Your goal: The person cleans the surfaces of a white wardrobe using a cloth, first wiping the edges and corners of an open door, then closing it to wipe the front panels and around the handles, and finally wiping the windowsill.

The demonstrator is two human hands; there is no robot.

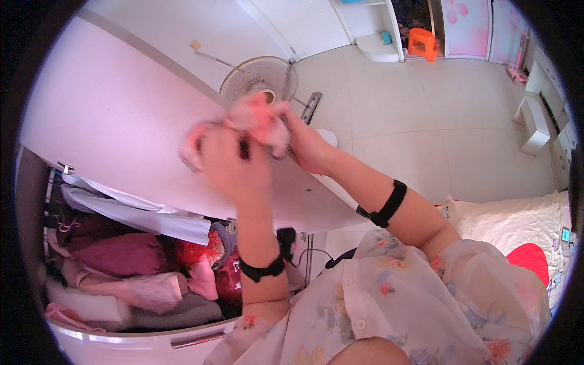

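Note:
A pink-and-white cloth [258,116], blurred by motion, is held up in front of the open white wardrobe door [114,114]. My left hand [235,162] grips its near left part, with the back of the hand towards me. On the right side of the cloth, my right hand [303,139] pinches its edge. Whether the cloth is a small garment or a rag cannot be made out. Below and left of my hands, the wardrobe holds piled clothes, among them a maroon garment [121,255] and a pink garment with a furry part [155,292].
A floor fan [260,77] stands just beyond the door. White sheets [137,210] hang inside the wardrobe, above a drawer front [137,344]. An orange plastic stool [423,44] is at the far wall. On the right lies a bed [497,219] with a red item [531,262].

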